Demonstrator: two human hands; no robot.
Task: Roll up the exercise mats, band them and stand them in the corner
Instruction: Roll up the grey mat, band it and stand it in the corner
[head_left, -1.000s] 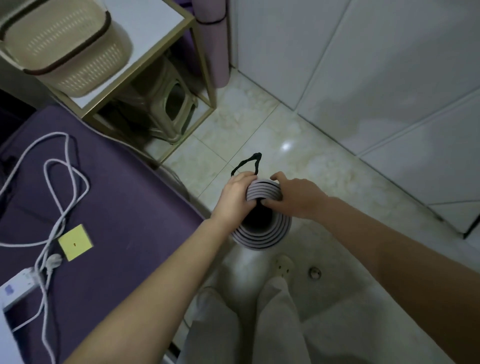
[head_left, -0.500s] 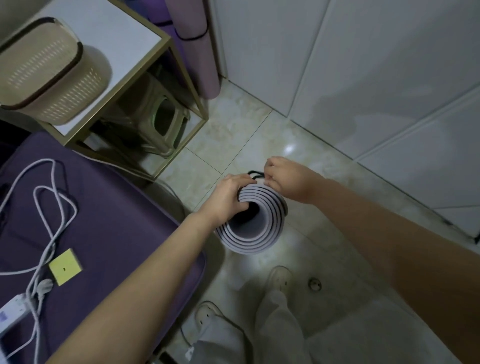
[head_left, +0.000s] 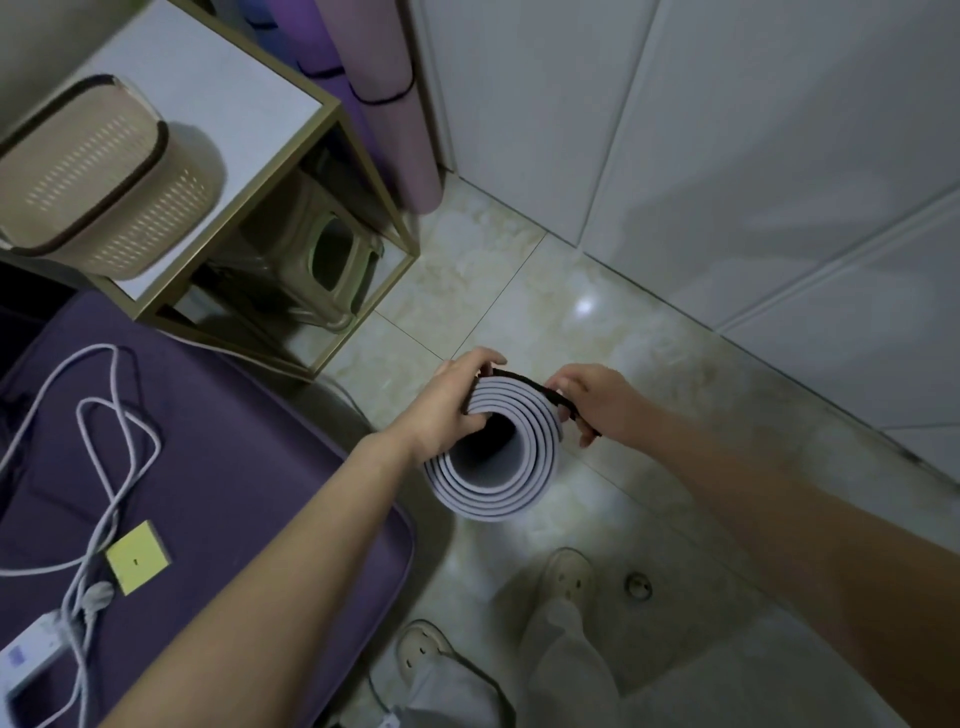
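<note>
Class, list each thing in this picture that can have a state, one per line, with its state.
Mat: rolled, on end.
Black band: stretched along the Mat's far rim, between both hands.
Left hand: grips the Mat's rim.
Right hand: pinches the Black band.
Corner mat: rolled, banded, standing.

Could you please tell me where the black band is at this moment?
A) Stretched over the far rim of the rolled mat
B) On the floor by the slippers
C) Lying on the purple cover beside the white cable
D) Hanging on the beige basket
A: the black band curves over the far edge of the rolled mat, pinched by the right hand while the left hand grips the mat's rim.
</note>
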